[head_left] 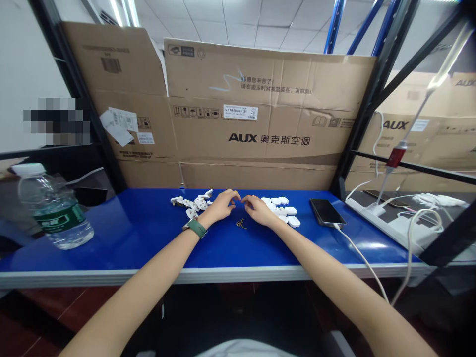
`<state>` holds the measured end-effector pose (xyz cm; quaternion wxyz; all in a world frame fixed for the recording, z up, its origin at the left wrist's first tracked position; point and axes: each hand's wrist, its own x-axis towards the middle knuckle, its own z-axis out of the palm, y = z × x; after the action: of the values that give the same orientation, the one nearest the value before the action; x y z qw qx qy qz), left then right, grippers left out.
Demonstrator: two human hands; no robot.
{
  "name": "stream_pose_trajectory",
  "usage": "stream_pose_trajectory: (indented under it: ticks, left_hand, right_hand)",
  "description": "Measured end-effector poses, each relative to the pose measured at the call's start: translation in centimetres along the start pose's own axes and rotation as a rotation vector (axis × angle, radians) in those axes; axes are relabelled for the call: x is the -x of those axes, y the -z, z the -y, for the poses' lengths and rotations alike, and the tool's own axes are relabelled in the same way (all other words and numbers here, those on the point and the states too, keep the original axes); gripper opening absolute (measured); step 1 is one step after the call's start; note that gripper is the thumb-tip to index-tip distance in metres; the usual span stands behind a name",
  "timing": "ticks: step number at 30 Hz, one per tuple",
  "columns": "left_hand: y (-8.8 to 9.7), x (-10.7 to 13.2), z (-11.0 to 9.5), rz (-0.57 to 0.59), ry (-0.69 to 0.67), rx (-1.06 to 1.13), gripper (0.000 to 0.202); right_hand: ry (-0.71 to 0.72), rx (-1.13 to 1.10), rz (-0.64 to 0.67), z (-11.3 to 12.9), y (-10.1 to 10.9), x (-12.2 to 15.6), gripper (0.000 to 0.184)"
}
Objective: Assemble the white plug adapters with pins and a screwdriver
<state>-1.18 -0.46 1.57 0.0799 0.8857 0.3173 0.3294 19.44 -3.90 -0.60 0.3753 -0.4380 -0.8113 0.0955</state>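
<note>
My left hand [222,204], with a green watch on its wrist, and my right hand [259,208] rest on the blue table [141,233], their curled fingertips almost meeting. Whatever lies between the fingertips is too small to make out. A pile of white plug parts with metal prongs [193,204] lies just left of my left hand. Several white plug shells [283,208] lie just right of my right hand. Small brass metal pieces [241,224] sit on the table in front of both hands.
A black phone [326,212] on a white cable lies to the right. A water bottle [52,206] stands at the far left. Cardboard boxes [260,114] wall off the back. A power strip [379,218] and cables sit at the far right.
</note>
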Motion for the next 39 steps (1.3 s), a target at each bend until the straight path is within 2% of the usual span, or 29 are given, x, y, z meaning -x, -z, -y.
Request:
stream_pose_trajectory:
  ticks: [8, 12, 21, 30, 37, 39]
  left_hand:
    - [0.1, -0.3, -0.1, -0.038, 0.039, -0.035, 0.009]
    - [0.2, -0.3, -0.3, -0.025, 0.016, -0.050, 0.011]
    - [0.4, -0.2, -0.3, -0.035, 0.057, -0.074, 0.011]
    - [0.6, -0.1, -1.2, -0.046, 0.090, -0.109, 0.023]
    - [1.3, -0.1, -2.1, -0.010, 0.207, -0.169, 0.056]
    - [1.2, 0.0, -1.9, -0.011, 0.200, -0.169, 0.048]
  right_hand:
    - [0.004, 0.011, -0.005, 0.2, 0.0, 0.0, 0.030]
    - [0.005, 0.012, -0.010, 0.1, 0.0, 0.0, 0.029]
    - [0.010, 0.001, -0.011, 0.3, 0.2, 0.1, 0.028]
    - [0.006, 0.015, -0.022, 0.2, 0.2, 0.0, 0.028]
    - [0.009, 0.002, -0.018, 0.6, 0.6, 0.1, 0.030]
    - [-0.013, 0.010, -0.029, 0.8, 0.8, 0.1, 0.030]
